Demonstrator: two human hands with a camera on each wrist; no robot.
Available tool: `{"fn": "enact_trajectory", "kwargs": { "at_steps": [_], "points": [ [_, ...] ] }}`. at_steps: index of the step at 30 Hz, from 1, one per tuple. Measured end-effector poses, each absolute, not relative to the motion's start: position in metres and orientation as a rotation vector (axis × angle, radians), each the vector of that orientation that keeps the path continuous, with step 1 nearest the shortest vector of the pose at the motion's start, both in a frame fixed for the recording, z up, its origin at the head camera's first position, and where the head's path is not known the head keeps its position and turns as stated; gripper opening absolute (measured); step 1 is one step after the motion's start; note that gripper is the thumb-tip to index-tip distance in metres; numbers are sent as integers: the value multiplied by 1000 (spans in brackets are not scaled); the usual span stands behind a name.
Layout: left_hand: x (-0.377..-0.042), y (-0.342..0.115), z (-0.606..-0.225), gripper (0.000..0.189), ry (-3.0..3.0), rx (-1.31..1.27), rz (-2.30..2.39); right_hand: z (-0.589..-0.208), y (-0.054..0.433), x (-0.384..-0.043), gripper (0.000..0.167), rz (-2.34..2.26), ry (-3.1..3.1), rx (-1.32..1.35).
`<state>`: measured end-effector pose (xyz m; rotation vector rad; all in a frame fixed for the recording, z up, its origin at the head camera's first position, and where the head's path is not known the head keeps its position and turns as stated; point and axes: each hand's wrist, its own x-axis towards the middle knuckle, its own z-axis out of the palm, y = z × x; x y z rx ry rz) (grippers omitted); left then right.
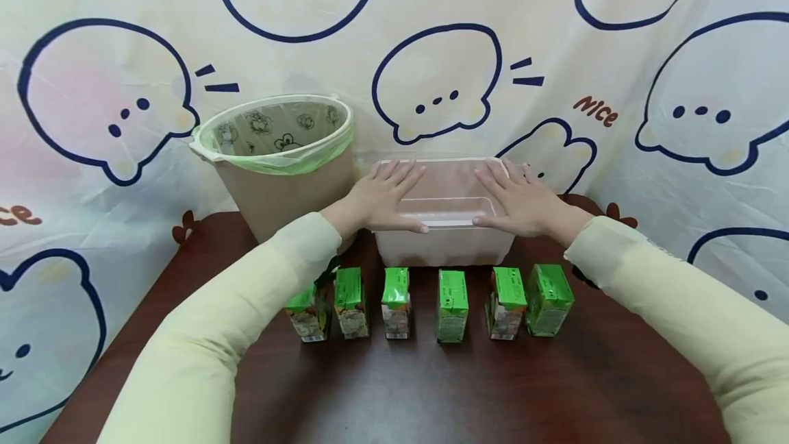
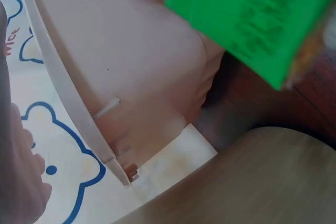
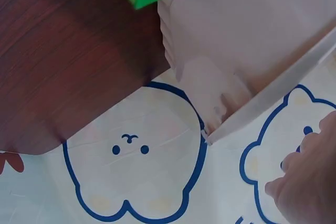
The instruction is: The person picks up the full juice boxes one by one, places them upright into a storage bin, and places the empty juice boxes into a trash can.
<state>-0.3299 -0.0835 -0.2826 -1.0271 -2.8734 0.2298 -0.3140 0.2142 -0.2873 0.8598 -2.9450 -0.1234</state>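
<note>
My left hand (image 1: 383, 199) is flat with straight, spread fingers above the left end of a pale pink plastic bin (image 1: 444, 249). Over the bin's right end my right hand (image 1: 524, 203) is spread likewise, palm down. Neither hand holds anything. Whether they touch the rim is hard to tell. In front of the bin stands a row of several small green-topped drink cartons, among them one near the middle (image 1: 453, 307) and one at the right end (image 1: 548, 300). My left sleeve partly covers the leftmost carton (image 1: 310, 321). Close cartons also show in both wrist views.
A tall beige trash can (image 1: 280, 190) with a green-edged liner stands left of the bin. Behind both hangs a white cloth (image 1: 345, 74) with blue cartoon outlines. The dark brown wooden table (image 1: 394, 396) extends toward me.
</note>
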Motion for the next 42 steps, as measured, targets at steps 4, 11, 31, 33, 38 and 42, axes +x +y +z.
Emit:
{"fn": "enact_trajectory", "kwargs": {
  "at_steps": [4, 11, 31, 33, 38, 42],
  "points": [
    [-327, -91, -281, 110, -2852, -1072, 258, -286, 223, -316, 94, -123, -2953, 872],
    [-315, -113, -282, 109, -2815, -1166, 219, -289, 240, -316, 88, -27, -2949, 876],
    [-253, -198, -290, 106, -2669, -1210, -78, -302, 283, -321, 82, 127, -2951, 858],
    [-248, -206, -293, 105, -2611, -1220, -122, -305, 285, -322, 80, 132, -2949, 865],
    [-238, -224, -303, 101, -2530, -1210, -200, -313, 290, -326, 77, 106, -2938, 886],
    [-229, -237, -310, 100, -2566, -1169, -249, -316, 290, -325, 77, 103, -2948, 883]
  ]
}}
